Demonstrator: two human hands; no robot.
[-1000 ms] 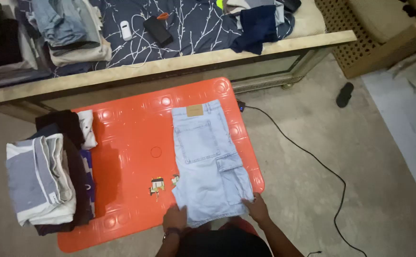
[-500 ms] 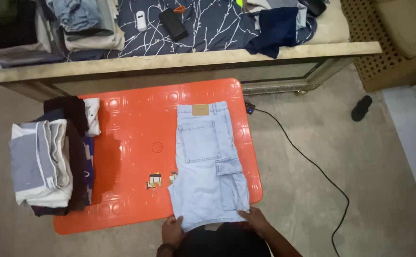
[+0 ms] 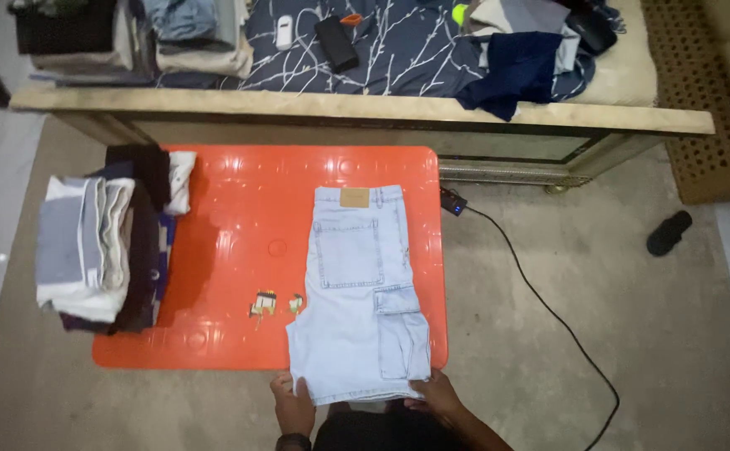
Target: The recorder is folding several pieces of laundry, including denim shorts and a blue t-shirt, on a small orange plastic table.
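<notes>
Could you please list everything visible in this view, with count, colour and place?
denim shorts: one, pale blue, folded in half lengthwise on the table's right half, hem over the near edge.
table: one, orange plastic, on the floor before the bed.
stack of folded clothes: one, grey, white, black and navy, on the table's left end.
bed: one, beige frame with a navy branch-patterned sheet, along the top.
clothes on the bed: several, mixed colours, at both ends.
black phone: one, on the sheet.
white gadget: one, beside the phone.
cable: one, black, across the floor on the right.
sandal: one, black, far right floor.
left hand: grips the shorts' hem, left corner.
right hand: grips the hem, right corner.
</notes>
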